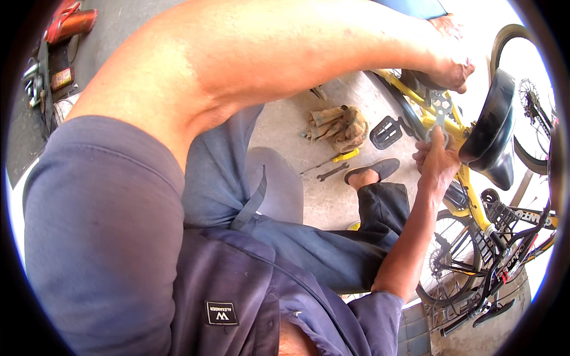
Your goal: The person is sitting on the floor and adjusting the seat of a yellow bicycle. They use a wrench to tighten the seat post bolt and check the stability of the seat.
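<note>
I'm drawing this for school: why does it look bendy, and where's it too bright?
Head view: the fisheye lens bends straight edges and leaves dark corners; head view: the space beside the left hand washes out to white, the left arm has a pale bright patch, and the black saddle looks shiny.

from my end i see a crumpled brown cloth [347, 127] on the pale floor [282, 133], with a yellow-handled screwdriver [346, 155] just below it, shaft pointing left. a dark spanner [332, 172] lies near the screwdriver, the two apart. at my upper left i have a red-orange cylinder [78, 25], a small red and yellow box [62, 79] and some metal tools [32, 86] i can't name so close to the rim. something blue [418, 7] shows at my top edge, and grey tiles [415, 329] at the bottom.
</note>
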